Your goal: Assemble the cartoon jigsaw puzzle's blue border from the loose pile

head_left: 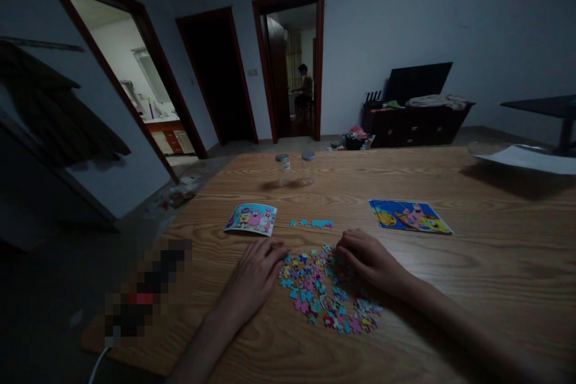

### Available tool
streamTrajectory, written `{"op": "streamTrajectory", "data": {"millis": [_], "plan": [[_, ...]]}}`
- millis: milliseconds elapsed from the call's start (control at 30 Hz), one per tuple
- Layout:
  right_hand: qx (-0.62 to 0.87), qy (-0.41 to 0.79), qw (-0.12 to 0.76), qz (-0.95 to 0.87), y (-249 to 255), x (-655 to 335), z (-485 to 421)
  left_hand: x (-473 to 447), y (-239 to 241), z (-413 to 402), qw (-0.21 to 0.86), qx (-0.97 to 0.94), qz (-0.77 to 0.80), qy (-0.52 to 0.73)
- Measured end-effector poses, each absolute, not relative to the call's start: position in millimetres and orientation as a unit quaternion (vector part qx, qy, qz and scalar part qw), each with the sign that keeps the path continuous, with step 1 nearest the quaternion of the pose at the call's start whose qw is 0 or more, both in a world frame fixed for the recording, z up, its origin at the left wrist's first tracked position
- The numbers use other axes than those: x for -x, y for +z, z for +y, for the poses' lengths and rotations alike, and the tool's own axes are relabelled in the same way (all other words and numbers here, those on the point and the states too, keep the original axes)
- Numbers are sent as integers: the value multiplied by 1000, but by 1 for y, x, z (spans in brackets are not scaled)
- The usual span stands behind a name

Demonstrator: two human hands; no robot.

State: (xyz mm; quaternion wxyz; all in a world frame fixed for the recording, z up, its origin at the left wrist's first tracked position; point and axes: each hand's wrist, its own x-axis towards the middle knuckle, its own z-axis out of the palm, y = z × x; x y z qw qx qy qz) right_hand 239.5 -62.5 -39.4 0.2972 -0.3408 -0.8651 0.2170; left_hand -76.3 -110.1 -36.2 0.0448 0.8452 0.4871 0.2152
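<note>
A heap of small colourful jigsaw pieces [324,294] lies on the wooden table [450,288] in front of me. My left hand [257,270] rests flat beside the heap's left edge, fingers stretched out and touching the nearest pieces. My right hand [366,258] lies palm down at the heap's upper right, fingers curled over the pieces there; whether it holds one is hidden. A short row of joined blue pieces [314,224] sits just beyond the heap. A cartoon picture card [251,218] lies to the left and a larger cartoon picture [409,216] to the right.
Two clear jars with metal lids [296,168] stand farther back on the table. A white sheet [522,157] lies at the far right edge. A blurred-out object [144,288] sits at the table's near left corner. A person [306,93] sits in a room beyond the open doorway.
</note>
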Motion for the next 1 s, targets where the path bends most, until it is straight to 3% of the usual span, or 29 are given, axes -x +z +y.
{"op": "streamTrajectory", "data": {"millis": [567,800,1000], "plan": [[284,186,292,-894,-40,-239,-63,77,-40,-124,105,-832,471,272],[294,319,386,-814,-6,-215,-91,59,-38,-145,115,-820,479,292],[139,462,289,-827,69,-196,-197,64,-46,-152,98,-840,468,258]]}}
